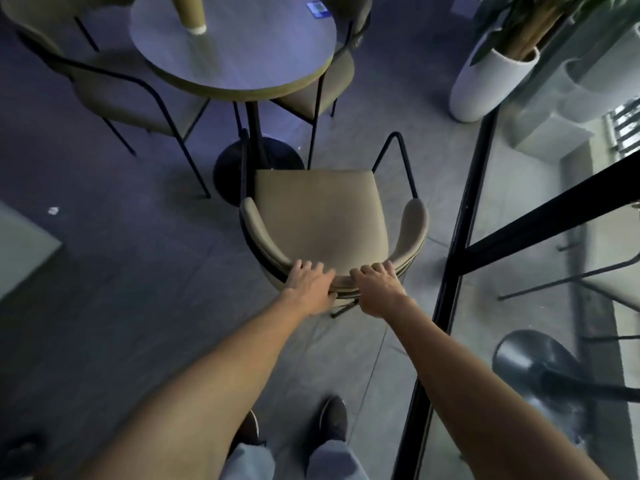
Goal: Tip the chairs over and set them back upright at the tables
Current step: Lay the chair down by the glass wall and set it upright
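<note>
A beige padded chair [320,216] with a curved backrest and thin black metal legs stands in front of me, facing a round grey table [263,53]. My left hand [310,287] grips the top of the backrest left of its middle. My right hand [379,289] grips the same backrest just to the right. The fingers of both hands curl over the rim. The chair leans a little toward me, its front legs raised near the table's black base [228,168].
Two more beige chairs sit at the table, one at the left [138,102] and one at the back right [332,81]. A glass wall with a black frame [453,271] runs along the right. A white planter [485,84] stands beside it. My shoes [332,419] are below.
</note>
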A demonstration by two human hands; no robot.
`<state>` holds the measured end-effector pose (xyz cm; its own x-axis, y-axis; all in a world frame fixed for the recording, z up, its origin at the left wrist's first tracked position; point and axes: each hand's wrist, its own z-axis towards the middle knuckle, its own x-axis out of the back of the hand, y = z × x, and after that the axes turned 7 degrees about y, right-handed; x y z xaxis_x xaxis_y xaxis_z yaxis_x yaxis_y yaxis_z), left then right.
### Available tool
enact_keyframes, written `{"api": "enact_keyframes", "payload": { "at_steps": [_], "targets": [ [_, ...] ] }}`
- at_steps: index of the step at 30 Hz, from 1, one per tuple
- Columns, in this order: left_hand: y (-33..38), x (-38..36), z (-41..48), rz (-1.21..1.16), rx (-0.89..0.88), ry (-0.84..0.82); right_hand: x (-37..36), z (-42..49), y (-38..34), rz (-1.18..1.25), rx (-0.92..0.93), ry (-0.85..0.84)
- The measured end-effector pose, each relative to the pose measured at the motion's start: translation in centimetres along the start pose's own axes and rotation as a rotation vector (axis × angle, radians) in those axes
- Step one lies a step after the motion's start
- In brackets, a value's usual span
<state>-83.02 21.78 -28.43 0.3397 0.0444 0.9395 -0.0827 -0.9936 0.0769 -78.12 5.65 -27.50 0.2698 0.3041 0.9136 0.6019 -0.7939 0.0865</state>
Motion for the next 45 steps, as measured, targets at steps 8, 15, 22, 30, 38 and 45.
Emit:
{"api": "enact_keyframes", "payload": {
  "at_steps": [8, 15, 22, 30, 38, 45],
  "targets": [
    [-0.3, -2.0, 0.3, 0.053, 0.105, 0.129, -2.3, 2.0, 1.8, -0.004, 0.085, 0.086],
    [0.7, -2.6, -0.8, 0.073, 0.162, 0.155, -3.0, 2.7, 2.0, 0.016, 0.125, 0.096],
    [1.5, -3.5, -3.9, 0.036, 0.256, 0.137, -2.8, 1.6, 1.2, -0.009, 0.25, 0.098],
    [-1.8, -3.4, -5.7, 0.032, 0.278, 0.101, -2.1, 2.5, -2.4, 0.019, 0.281, 0.087],
    [-6.2, -3.0, -5.2, 0.04, 0.266, 0.114, -0.8, 5.4, -5.1, 0.0, 0.285, 0.114],
    [-10.5, -2.5, -3.3, -0.015, 0.269, 0.128, 1.0, 8.8, -7.0, 0.002, 0.274, 0.106]
  ]
}}
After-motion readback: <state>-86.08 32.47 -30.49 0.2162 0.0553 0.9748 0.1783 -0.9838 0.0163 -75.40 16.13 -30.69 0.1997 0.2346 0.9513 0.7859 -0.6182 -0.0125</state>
